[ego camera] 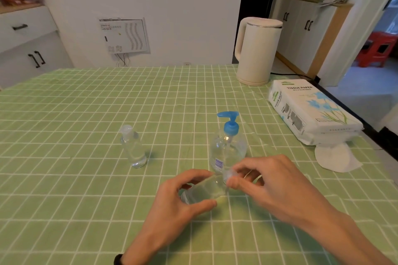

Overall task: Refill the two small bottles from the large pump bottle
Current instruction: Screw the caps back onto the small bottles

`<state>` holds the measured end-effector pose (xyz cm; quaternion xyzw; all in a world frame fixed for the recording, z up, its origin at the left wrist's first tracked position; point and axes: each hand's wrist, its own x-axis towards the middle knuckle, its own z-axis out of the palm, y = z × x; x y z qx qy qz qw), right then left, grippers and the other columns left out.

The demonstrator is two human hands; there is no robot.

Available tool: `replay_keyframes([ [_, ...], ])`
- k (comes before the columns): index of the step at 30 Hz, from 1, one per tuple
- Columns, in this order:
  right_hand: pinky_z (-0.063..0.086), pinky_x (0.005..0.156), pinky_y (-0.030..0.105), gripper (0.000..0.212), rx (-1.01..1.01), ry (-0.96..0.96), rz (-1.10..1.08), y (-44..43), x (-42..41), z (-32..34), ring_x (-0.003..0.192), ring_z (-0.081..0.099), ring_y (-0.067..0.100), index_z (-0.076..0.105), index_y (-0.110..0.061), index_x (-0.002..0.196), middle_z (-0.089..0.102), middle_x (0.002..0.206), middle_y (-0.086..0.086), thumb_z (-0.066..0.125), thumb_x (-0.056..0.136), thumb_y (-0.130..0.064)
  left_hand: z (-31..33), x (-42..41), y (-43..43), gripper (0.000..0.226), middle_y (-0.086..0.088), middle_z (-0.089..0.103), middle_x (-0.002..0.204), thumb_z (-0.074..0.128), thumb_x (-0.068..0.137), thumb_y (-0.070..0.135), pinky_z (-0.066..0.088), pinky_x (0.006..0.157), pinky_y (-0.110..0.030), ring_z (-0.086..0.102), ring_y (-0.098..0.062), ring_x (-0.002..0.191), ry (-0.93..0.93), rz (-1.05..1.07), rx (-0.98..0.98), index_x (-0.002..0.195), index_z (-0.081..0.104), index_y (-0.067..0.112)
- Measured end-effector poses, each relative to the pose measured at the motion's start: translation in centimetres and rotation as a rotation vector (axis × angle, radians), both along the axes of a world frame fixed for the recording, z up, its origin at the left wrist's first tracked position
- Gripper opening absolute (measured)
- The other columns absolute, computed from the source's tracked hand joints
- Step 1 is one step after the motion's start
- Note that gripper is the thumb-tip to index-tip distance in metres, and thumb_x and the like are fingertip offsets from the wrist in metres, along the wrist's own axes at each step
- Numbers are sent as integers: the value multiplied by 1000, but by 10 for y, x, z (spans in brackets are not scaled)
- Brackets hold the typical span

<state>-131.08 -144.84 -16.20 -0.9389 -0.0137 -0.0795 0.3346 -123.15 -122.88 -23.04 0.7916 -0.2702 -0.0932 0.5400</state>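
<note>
Small bottle (204, 188) clear, tilted, capped

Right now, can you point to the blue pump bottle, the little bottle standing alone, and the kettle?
Pump bottle (231, 128): head view, blue collar.
Standing small bottle (133, 150): head view, clear body.
Kettle (256, 54): head view, side wall.

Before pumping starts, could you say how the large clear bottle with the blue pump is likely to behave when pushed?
The large clear pump bottle stands tall under its blue pump head, so a high push may tip it. Its round body would likely roll once toppled.
</note>
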Motion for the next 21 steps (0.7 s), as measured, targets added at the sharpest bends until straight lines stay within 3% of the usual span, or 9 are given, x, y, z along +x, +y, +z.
replay_keyframes([
  [3, 57, 77, 17, 42, 68, -5, 31, 1, -3, 2, 91, 70, -5, 65, -55, 125, 67, 106, -35, 63, 84, -66, 2, 0, 1, 47, 19, 78, 112, 92, 75, 15, 52, 96, -23, 72, -6, 106, 6, 1, -14, 114, 77, 35],
  [7, 59, 71, 22, 24, 5, 17, -7, 3, -2, 1, 85, 71, -6, 72, -45, 106, 72, 93, -33, 62, 91, -62, 3, 0, 3, 47, 21, 78, 110, 93, 74, 14, 51, 94, -19, 71, -3, 105, 9, 15, -3, 114, 77, 33],
  [11, 60, 73, 22, 31, 21, 48, 7, 4, -4, 1, 89, 71, -7, 66, -53, 118, 69, 102, -36, 62, 90, -66, 4, -1, 4, 46, 22, 78, 110, 93, 75, 15, 51, 93, -17, 71, -3, 105, 13, 8, -7, 113, 77, 34],
  [14, 60, 72, 23, 30, -28, 57, -20, 5, -3, 1, 86, 70, -9, 70, -49, 109, 70, 95, -36, 59, 90, -70, 4, 0, 5, 46, 21, 78, 110, 92, 74, 14, 50, 91, -14, 71, -3, 105, 5, 6, -5, 112, 77, 35],
  [17, 60, 73, 22, 34, -3, 76, -23, 6, -4, 1, 88, 70, -10, 66, -53, 118, 68, 101, -37, 60, 89, -70, 4, -1, 5, 47, 20, 78, 109, 93, 74, 13, 49, 90, -12, 71, -3, 104, 1, 4, -15, 113, 77, 35],
  [21, 58, 70, 22, 34, -13, 92, -45, 8, -3, 3, 80, 70, -8, 70, -48, 104, 70, 91, -38, 57, 88, -75, 4, 0, 6, 47, 18, 78, 109, 92, 74, 13, 49, 88, -10, 72, -5, 104, -7, -4, -7, 113, 77, 34],
])
